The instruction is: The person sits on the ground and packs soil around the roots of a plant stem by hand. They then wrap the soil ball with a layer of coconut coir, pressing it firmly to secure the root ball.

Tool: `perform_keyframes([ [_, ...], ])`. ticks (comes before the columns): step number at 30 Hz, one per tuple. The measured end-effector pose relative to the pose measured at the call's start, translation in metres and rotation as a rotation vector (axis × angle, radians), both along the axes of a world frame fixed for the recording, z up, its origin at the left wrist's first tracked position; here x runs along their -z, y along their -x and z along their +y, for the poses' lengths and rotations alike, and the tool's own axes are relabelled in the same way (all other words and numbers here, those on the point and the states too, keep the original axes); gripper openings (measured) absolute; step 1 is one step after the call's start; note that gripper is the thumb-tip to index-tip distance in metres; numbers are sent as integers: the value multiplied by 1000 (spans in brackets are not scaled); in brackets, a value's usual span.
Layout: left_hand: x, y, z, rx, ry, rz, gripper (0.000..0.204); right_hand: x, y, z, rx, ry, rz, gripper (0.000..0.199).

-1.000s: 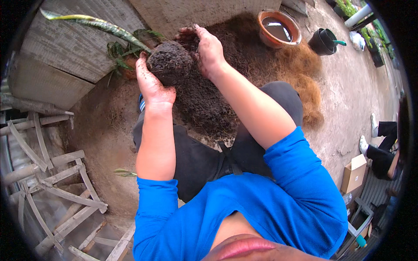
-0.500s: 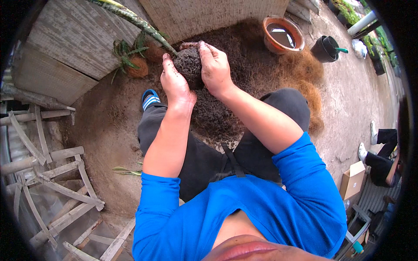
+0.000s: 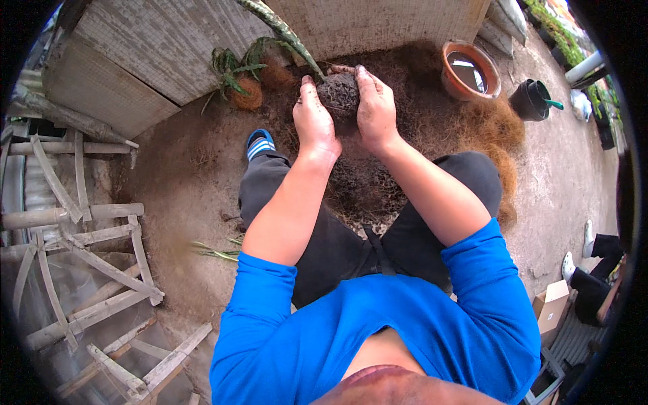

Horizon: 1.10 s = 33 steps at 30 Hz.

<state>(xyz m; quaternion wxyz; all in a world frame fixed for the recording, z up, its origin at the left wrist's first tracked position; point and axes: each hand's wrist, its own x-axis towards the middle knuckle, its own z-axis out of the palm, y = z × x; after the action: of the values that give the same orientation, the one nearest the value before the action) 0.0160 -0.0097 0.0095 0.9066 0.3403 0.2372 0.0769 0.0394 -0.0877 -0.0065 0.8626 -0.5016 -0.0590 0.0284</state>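
Observation:
Between my two hands is a rounded ball of dark soil, with the long mottled green leaf of a plant rising from its far left side. My left hand cups the ball's left side, thumb up. Around the right side curves my right hand, its soiled fingers reaching over the far edge. Both hands are closed on the ball, and its underside is hidden. Beneath it, loose dark soil lies heaped on the ground between my knees.
Brown coir fibre lies to the right. Beyond it stand a clay-coloured basin of dark water and black pots with a green handle. Two fibre-wrapped plants sit far left by a panel. Wooden frames fill the left; another person's legs show right.
The view has shifted, so the whole scene sits further right and slightly lower at the top. My hands keep their hold around the soil ball, with little other movement.

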Motion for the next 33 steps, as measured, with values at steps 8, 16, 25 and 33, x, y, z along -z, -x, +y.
perform_keyframes([
  [8,8,-4,2,19,-5,-84,38,0,-1,-4,-6,80,-110,36],
  [16,-13,-4,12,87,181,-22,40,-16,-8,-10,179,253,-308,34],
  [25,7,-1,5,-8,-29,-45,36,-9,11,1,326,560,-532,19],
  [33,12,3,1,-33,-20,-4,35,1,9,-6,186,515,-397,21],
])
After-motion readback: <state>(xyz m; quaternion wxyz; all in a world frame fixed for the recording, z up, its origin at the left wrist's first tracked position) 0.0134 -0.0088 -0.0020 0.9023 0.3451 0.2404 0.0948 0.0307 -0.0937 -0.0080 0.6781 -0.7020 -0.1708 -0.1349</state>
